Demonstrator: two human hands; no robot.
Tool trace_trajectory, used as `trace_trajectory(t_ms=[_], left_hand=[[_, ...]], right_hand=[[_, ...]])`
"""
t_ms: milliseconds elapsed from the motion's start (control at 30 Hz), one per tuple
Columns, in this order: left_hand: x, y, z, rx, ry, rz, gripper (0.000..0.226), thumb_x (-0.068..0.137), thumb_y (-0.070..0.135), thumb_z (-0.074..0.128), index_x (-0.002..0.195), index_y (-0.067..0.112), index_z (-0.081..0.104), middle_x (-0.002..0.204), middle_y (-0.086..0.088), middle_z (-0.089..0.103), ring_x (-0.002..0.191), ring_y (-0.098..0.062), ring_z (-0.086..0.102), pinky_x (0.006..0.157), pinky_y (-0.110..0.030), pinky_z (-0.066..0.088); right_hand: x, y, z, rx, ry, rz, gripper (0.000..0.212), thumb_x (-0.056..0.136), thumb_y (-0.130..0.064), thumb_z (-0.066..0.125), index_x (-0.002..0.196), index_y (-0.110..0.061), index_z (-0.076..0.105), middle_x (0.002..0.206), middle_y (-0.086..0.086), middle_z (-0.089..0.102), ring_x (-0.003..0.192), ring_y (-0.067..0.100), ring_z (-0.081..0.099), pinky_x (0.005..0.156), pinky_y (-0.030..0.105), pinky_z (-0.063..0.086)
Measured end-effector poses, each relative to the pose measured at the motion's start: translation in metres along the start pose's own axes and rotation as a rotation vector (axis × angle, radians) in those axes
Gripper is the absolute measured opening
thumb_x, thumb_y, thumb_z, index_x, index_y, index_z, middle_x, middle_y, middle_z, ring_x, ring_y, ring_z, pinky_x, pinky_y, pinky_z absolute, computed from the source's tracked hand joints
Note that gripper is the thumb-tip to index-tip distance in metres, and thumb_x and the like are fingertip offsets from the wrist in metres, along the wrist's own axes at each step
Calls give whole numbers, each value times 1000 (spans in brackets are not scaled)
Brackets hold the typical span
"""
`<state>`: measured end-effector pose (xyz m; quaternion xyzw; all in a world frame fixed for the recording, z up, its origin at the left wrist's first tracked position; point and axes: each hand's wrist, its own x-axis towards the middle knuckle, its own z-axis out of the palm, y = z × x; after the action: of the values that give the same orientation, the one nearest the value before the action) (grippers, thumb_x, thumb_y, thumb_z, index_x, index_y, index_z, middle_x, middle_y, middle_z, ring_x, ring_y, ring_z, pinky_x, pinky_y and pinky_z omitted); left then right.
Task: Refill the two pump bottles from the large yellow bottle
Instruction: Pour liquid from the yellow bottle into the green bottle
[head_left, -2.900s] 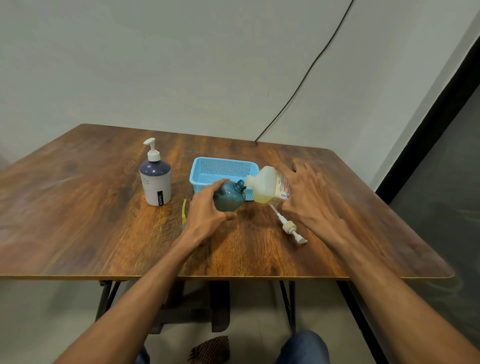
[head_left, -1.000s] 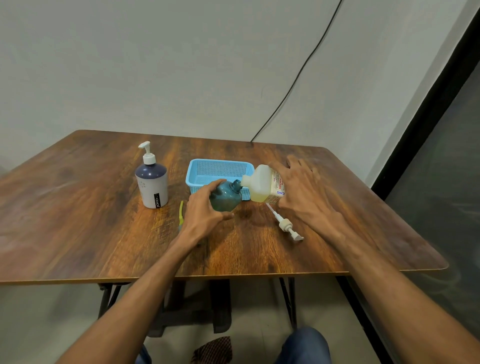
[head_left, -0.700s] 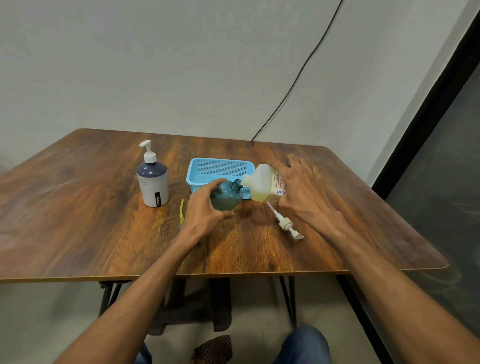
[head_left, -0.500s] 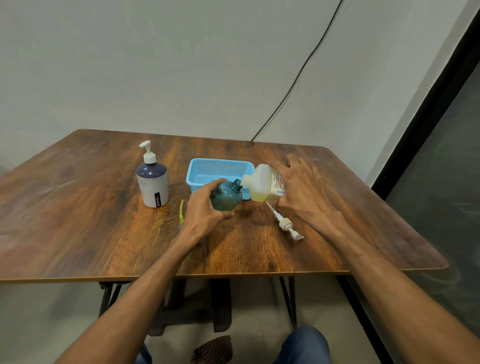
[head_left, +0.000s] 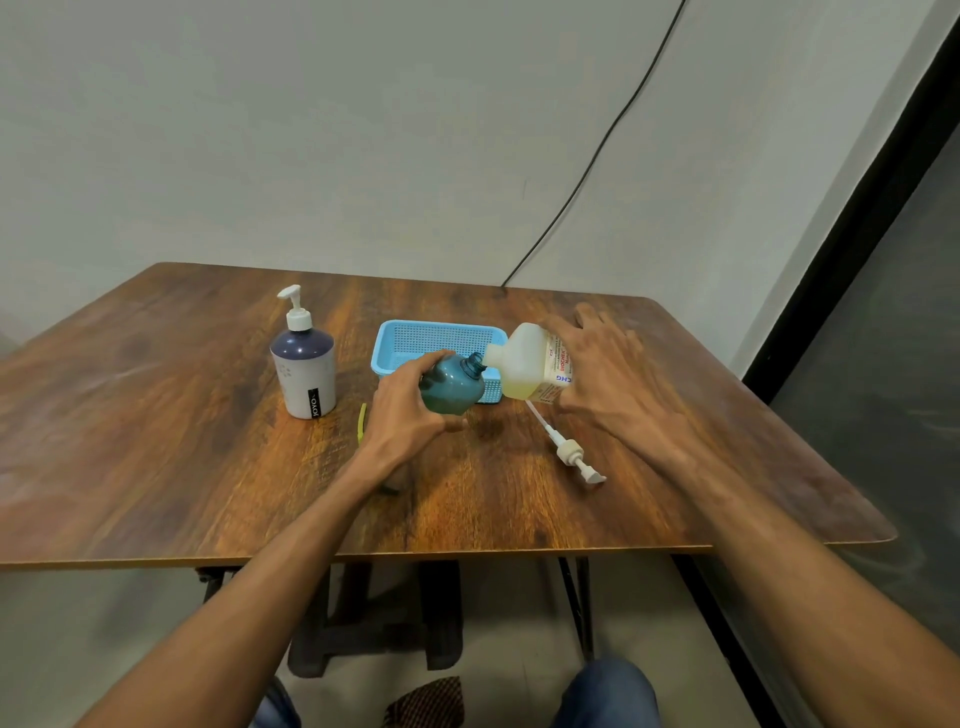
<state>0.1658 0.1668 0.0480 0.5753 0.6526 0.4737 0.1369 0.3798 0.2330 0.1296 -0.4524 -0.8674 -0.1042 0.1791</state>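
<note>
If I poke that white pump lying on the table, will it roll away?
Probably only a little. The white pump lies flat on the table, and its bent spout sticks out sideways, so that would likely stop a roll. It looks small and plastic, so probably light and easy to flick. Its thin tube may flex.

Bare left hand and bare right hand, forearms left uncovered, blue denim trousers worn, seen at both knees.

On your wooden table stand a white pump bottle at 10 o'clock, a blue basket at 12, and a loose pump lies at 3.
</note>
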Motion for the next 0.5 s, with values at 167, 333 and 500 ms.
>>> trace_trajectory(t_ms=[167, 333, 500], left_hand=[[-3, 0, 1, 0, -20, -20, 91, 62, 16, 93, 143, 16, 50, 130, -7, 59, 117, -20, 55, 104, -39, 49], [-9, -2, 5, 6, -17, -16, 91, 61, 16, 93, 142, 15, 51, 130, -6, 60, 114, -15, 55, 103, -36, 49], [-10, -3, 7, 13, -28, -24, 90, 63, 15, 92, 143, 15, 50, 136, -7, 58, 114, -8, 48, 99, -24, 42]], right_hand=[[-2, 1, 3, 0, -9, 0, 80, 67, -38, 82, 138, -28, 46, 117, 7, 48, 110, 27, 48, 87, 46, 44], [-5, 0, 9, -27, -6, 4, 84, 66, -45, 83, 139, -30, 46, 120, 8, 50, 112, 28, 49, 92, 48, 45], [-6, 0, 12, -36, -1, -3, 84, 64, -44, 84, 138, -29, 46, 120, 8, 50, 113, 28, 48, 90, 48, 44]])
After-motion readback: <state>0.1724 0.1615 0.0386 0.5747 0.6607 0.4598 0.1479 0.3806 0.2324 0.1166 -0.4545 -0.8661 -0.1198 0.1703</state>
